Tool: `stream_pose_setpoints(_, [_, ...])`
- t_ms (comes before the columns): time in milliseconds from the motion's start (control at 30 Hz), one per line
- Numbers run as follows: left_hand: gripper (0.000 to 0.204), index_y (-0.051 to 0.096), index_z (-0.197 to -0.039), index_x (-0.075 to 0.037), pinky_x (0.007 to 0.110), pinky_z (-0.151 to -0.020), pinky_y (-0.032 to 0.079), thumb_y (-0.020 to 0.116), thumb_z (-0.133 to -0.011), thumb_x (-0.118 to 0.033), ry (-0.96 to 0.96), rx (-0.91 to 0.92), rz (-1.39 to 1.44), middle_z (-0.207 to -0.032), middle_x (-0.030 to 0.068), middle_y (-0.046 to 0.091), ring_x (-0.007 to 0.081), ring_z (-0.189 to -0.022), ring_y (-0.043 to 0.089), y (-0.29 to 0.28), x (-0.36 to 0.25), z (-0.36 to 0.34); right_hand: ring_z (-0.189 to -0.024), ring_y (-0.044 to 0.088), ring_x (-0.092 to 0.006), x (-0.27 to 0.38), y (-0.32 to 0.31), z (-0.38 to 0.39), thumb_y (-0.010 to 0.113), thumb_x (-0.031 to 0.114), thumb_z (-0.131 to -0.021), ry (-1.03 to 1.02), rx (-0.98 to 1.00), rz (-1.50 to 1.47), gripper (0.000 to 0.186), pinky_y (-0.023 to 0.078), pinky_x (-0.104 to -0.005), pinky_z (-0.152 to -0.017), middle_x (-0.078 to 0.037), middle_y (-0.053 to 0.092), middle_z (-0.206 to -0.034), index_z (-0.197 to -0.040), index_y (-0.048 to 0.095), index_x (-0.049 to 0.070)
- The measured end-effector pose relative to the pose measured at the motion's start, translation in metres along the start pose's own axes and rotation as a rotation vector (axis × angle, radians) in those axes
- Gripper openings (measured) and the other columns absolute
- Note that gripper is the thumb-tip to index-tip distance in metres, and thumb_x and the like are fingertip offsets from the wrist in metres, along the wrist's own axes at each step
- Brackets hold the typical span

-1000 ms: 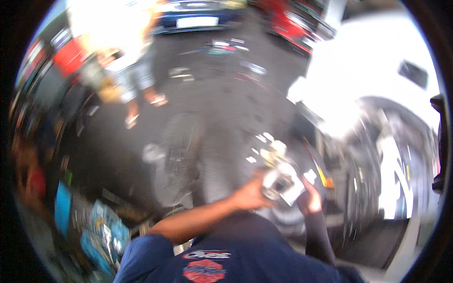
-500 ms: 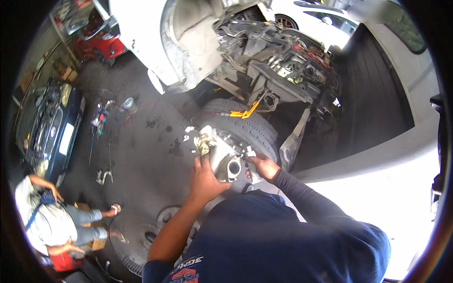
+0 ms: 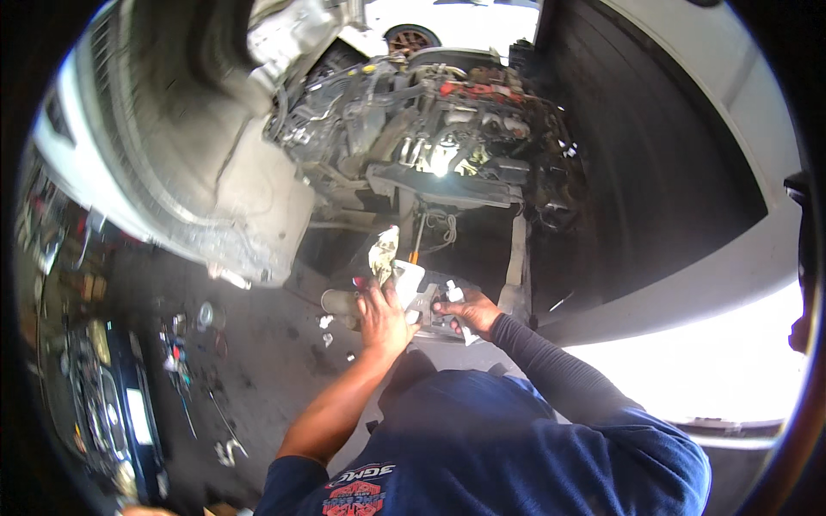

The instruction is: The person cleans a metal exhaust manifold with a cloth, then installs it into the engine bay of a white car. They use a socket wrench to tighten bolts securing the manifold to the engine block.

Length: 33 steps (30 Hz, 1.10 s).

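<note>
Fingers of the left hand (image 3: 385,322) clamp the pale metal part (image 3: 409,282), on the wearer's side of the exposed engine bay (image 3: 430,129), and the right hand's (image 3: 472,312) grip a white tube (image 3: 454,293), same side of that bay!

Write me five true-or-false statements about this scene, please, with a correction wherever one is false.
1. The right hand holds a white tube. True.
2. Dark sleeves cover both forearms. False: the left forearm is bare; a dark sleeve covers the right one.
3. The left hand is on a pale metal part. True.
4. The car at the top has a bright green wheel. False: the white car has a bronze wheel.
5. A dark blue car stands at lower left. True.
</note>
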State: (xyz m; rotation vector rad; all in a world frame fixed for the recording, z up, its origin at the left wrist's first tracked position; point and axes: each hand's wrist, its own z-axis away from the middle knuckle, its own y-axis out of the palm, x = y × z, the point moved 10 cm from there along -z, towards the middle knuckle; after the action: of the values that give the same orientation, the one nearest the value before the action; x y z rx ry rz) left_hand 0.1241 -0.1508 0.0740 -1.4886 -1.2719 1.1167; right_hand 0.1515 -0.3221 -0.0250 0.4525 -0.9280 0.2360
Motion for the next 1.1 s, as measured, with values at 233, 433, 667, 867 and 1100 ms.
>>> stream_pose_setpoints(233, [0.128, 0.034, -0.154, 0.005, 0.052, -0.114, 0.034, 0.103, -0.058, -0.042, 0.151, 0.133, 0.018, -0.152, 0.0309, 0.039, 0.0449, -0.139, 0.047, 0.083, 0.029, -0.067, -0.066, 0.061, -0.0121, -0.035, -0.009, -0.072, 0.093, 0.025, -0.086, 0.073, -0.263, -0.388, 0.045, 0.053, -0.0286, -0.053, -0.005, 0.071, -0.098, -0.115, 0.067, 0.004])
stream_pose_setpoints(433, [0.128, 0.031, -0.155, 0.007, 0.055, -0.115, 0.034, 0.1, -0.063, -0.047, 0.278, 0.267, 0.018, -0.155, 0.0343, 0.037, 0.0474, -0.14, 0.045, 0.137, 0.031, -0.075, -0.06, 0.064, -0.017, -0.078, -0.035, -0.108, 0.099, 0.033, -0.076, 0.038, -0.531, -0.25, 0.043, 0.051, -0.0346, -0.052, -0.008, 0.069, -0.07, -0.082, 0.07, 0.001])
stream_pose_setpoints(667, [0.127, 0.033, -0.154, 0.007, 0.054, -0.116, 0.033, 0.1, -0.063, -0.051, 0.34, 0.352, 0.077, -0.156, 0.0325, 0.035, 0.0473, -0.138, 0.045, 0.16, 0.02, -0.077, -0.077, 0.071, -0.0204, -0.135, -0.055, -0.124, 0.099, 0.026, -0.077, 0.26, -0.55, -0.279, 0.045, 0.056, -0.036, -0.061, -0.01, 0.078, -0.098, -0.106, 0.076, 0.0])
stream_pose_setpoints(867, [0.115, 0.039, -0.152, 0.003, 0.052, -0.118, 0.033, 0.098, -0.067, -0.048, 0.254, 0.506, -0.017, -0.154, 0.0274, 0.04, 0.0415, -0.141, 0.046, 0.168, 0.017, -0.084, -0.066, 0.067, -0.0175, -0.148, -0.06, -0.126, 0.096, 0.045, -0.079, 0.354, -0.396, -0.381, 0.05, 0.055, -0.0359, -0.056, -0.009, 0.072, -0.085, -0.1, 0.076, 0.003])
stream_pose_setpoints(1100, [0.103, 0.036, -0.153, 0.003, 0.059, -0.121, 0.03, 0.086, -0.073, -0.038, 0.035, 0.391, 0.217, -0.156, 0.0307, 0.034, 0.0499, -0.144, 0.04, 0.151, 0.032, -0.095, -0.077, 0.073, -0.0271, -0.14, -0.145, -0.142, 0.069, 0.047, -0.102, 0.193, -0.539, -0.073, 0.051, 0.062, -0.0415, -0.068, -0.014, 0.073, -0.1, -0.118, 0.069, -0.001])
